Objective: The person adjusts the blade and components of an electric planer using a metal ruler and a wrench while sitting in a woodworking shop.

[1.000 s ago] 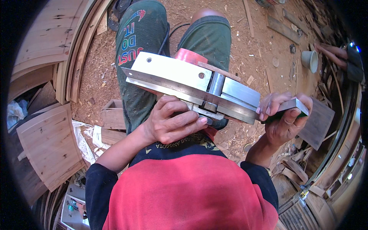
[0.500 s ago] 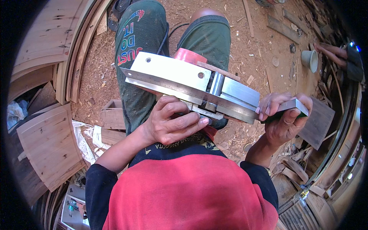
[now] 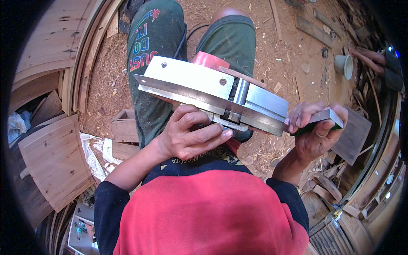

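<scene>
An electric hand planer (image 3: 187, 75) rests upside down across my thighs. Its bright metal sole and cutter drum (image 3: 241, 92) face up, and part of its red body (image 3: 211, 60) shows beyond. Along the sole lies the long steel blade (image 3: 199, 99) of a try square, standing on its edge. My right hand (image 3: 315, 138) is closed around the square's thick metal-and-green stock (image 3: 319, 117), at the planer's right end. My left hand (image 3: 187, 134) grips the metal fitting (image 3: 231, 124) on the planer's near side; its fingertips lie just below the drum.
Wood shavings cover the ground (image 3: 280, 68). At left stand curved wooden panels (image 3: 55, 163) and a small wooden box (image 3: 124, 126). A pale bucket (image 3: 343, 67) sits at far right, near another person's legs (image 3: 369, 59). A dark cord (image 3: 197, 29) runs between my legs.
My right hand and the square have shifted very slightly to the right. The planer and my left hand stay nearly still.
</scene>
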A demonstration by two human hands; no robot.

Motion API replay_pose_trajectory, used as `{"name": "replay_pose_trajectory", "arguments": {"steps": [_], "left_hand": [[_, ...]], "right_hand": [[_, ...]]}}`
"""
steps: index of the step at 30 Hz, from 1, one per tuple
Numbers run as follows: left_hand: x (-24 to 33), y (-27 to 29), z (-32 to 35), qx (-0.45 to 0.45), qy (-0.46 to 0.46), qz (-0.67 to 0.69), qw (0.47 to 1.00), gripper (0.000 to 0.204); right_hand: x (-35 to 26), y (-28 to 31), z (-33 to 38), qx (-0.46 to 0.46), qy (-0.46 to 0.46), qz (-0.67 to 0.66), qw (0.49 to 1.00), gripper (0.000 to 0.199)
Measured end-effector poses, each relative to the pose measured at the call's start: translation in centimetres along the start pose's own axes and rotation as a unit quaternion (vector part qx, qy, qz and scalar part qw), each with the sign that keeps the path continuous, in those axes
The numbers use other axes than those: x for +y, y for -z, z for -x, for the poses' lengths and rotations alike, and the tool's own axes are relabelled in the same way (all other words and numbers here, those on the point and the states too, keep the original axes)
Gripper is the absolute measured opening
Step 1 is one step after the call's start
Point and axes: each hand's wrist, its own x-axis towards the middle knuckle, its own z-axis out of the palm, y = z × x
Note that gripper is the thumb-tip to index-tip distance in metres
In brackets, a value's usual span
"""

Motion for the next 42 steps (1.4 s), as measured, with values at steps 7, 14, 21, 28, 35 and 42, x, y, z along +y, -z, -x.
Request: {"name": "replay_pose_trajectory", "arguments": {"steps": [7, 14, 21, 28, 35, 42], "left_hand": [[0.0, 0.0, -0.2, -0.001, -0.002, 0.002, 1.000, 0.040], [0.1, 0.2, 0.0, -0.018, -0.003, -0.003, 1.000, 0.044], [0.2, 0.0, 0.1, -0.007, 0.001, -0.004, 1.000, 0.040], [0.1, -0.1, 0.2, -0.003, -0.007, -0.006, 1.000, 0.040], [-0.3, -0.7, 0.2, 0.008, -0.017, -0.016, 1.000, 0.047], [-0.6, -0.5, 0.5, 0.006, -0.020, -0.016, 1.000, 0.047]], "right_hand": [[0.0, 0.2, 0.0, -0.002, 0.001, 0.001, 1.000, 0.047], [0.2, 0.1, 0.0, -0.021, 0.024, -0.003, 0.999, 0.040], [-0.1, 0.0, 0.5, 0.001, 0.007, -0.019, 1.000, 0.045], [-0.2, 0.0, 0.9, -0.002, 0.017, 0.008, 1.000, 0.047], [0.3, 0.3, -0.1, 0.010, 0.008, 0.014, 1.000, 0.047], [0.5, 0.3, -0.8, -0.022, 0.019, 0.011, 1.000, 0.038]]}}
